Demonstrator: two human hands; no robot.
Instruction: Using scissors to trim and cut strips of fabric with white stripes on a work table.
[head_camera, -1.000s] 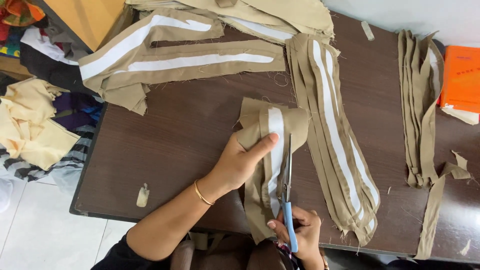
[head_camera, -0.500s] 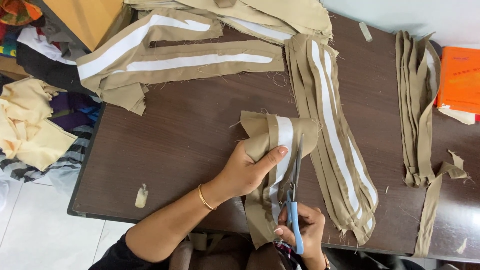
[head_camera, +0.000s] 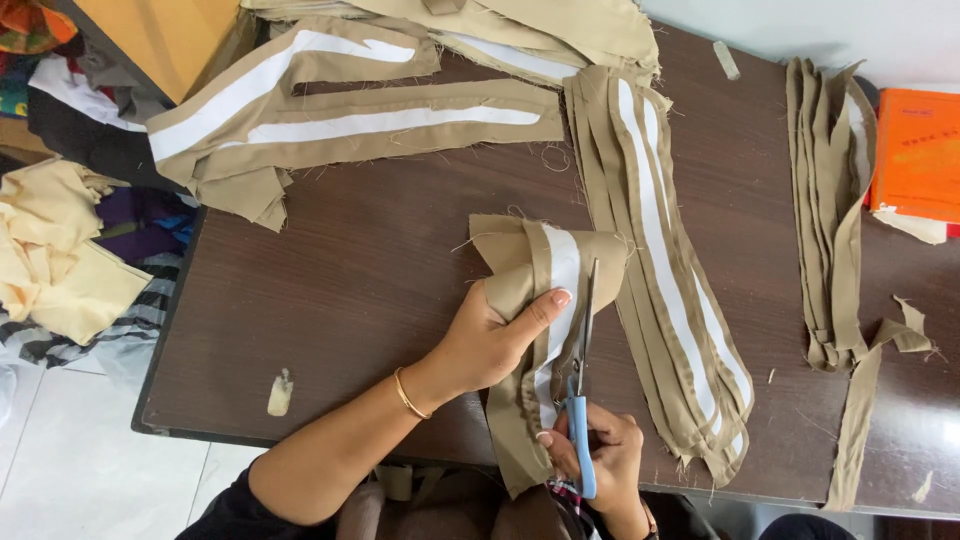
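Near the front edge of the dark brown surface (head_camera: 330, 300), I am cutting along a khaki fabric strip (head_camera: 545, 300) that has a white band running down its middle. My left hand (head_camera: 490, 340) is closed around the bunched upper part of the strip, thumb pressed flat on the white band, lifting it a little off the surface. My right hand (head_camera: 600, 455) is curled through the blue handles of the scissors (head_camera: 582, 380), whose blades are pointing away from me and lying along the right side of the white band. How far apart the blades stand I cannot tell, since they show as one thin line.

Compared with a second ago, the blade tips are sitting further up the strip, closer to its folded top, and my left hand has shifted up with them and is gripping higher. The lower end of the strip is hanging over the edge toward my lap. I judge that the cut is advancing lengthwise and that a short stretch is left before the fold.

Just to the right, a stack of like strips (head_camera: 660, 270) is lying lengthwise. Further right, narrow khaki trimmings (head_camera: 830, 200) are piled near an orange packet (head_camera: 920, 150). More striped pieces (head_camera: 330, 120) are spread across the far side.
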